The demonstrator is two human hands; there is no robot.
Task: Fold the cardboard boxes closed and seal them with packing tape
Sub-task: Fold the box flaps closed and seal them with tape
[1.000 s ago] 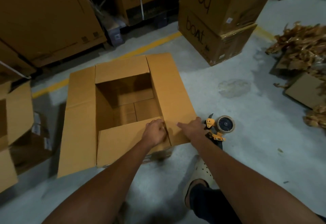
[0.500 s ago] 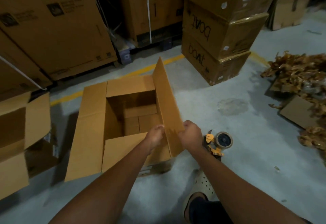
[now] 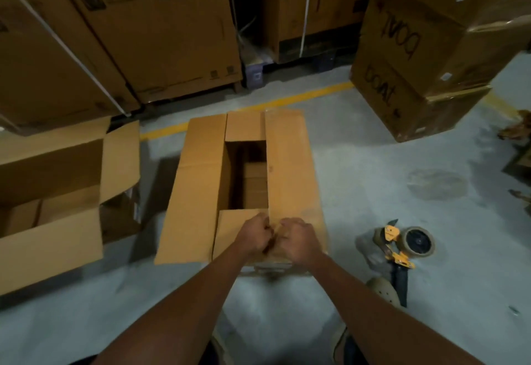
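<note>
Closing flaps on the middle box, tape not yet on.
A spare box (image 3: 51,163) stood open at left; the box (image 3: 244,127) sat mid-frame on the floor (image 3: 359,163), its left flap (image 3: 192,192) splayed out. The left hand (image 3: 254,235) and right hand (image 3: 298,239) each had a curled grip on the right flap (image 3: 290,163) at its near edge. The tape gun (image 3: 402,244) lay at lower right. Let go, that flap might spring up, and uneven pressing might crease it.

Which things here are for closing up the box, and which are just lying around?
For the job:
middle box
right flap, gripped by left hand and right hand
tape dispenser on the floor
open box on the left, probably next

Just around:
stacked taped boxes
big cartons behind
yellow floor line
</note>
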